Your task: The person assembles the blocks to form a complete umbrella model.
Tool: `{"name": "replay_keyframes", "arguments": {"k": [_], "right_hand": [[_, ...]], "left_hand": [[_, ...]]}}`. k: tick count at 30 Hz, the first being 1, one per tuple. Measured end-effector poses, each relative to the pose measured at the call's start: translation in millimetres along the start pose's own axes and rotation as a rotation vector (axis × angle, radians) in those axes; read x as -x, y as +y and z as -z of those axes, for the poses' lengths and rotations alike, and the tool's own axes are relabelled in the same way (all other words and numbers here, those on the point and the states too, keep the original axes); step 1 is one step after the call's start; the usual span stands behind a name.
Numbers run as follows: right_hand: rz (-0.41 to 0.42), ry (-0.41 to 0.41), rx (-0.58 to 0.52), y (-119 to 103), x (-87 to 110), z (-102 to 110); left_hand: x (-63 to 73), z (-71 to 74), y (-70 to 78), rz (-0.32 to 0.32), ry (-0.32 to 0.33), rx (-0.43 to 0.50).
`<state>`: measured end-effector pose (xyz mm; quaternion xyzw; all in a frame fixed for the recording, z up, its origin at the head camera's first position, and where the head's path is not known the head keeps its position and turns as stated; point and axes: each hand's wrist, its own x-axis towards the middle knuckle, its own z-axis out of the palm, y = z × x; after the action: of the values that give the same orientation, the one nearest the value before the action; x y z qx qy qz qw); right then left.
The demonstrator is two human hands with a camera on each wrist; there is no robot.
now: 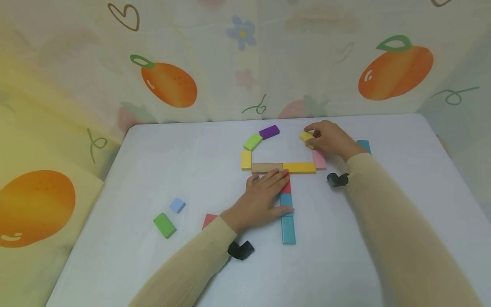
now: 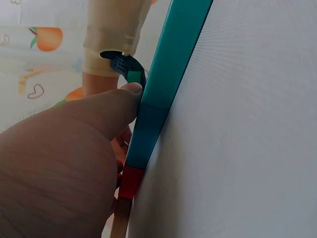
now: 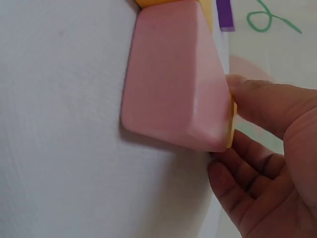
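My right hand [image 1: 330, 138] pinches a yellow block [image 1: 305, 136] between thumb and fingers, at the far end of a pink block [image 1: 319, 160]. In the right wrist view the pink block [image 3: 161, 69] hides most of the yellow one. My left hand [image 1: 262, 198] lies with fingers extended over a red block [image 1: 286, 186] and a wooden-brown block [image 1: 264, 168]. Its thumb touches the column of blue blocks [image 1: 288, 230]. In the left wrist view, the thumb of the left hand [image 2: 64, 148] lies along the side of the blue-green block [image 2: 173, 54].
A long yellow block [image 1: 299, 168] joins the brown one. Yellow [image 1: 246, 160], lime [image 1: 253, 141] and purple [image 1: 269, 131] blocks curve up at left. Loose green [image 1: 165, 225], light blue [image 1: 177, 205] and red [image 1: 208, 220] blocks lie left; a blue block [image 1: 364, 146] sits behind the right wrist.
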<state>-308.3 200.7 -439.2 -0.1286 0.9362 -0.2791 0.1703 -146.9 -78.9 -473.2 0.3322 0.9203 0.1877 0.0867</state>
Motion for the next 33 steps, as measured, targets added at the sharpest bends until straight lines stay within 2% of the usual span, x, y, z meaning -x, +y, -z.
{"name": "replay_keyframes", "arguments": {"k": [33], "right_hand": [[0.036, -0.026, -0.043, -1.7, 7.2, -2.5]], "left_hand": [[-0.6, -0.4, 1.0, 0.004, -0.004, -0.004]]}}
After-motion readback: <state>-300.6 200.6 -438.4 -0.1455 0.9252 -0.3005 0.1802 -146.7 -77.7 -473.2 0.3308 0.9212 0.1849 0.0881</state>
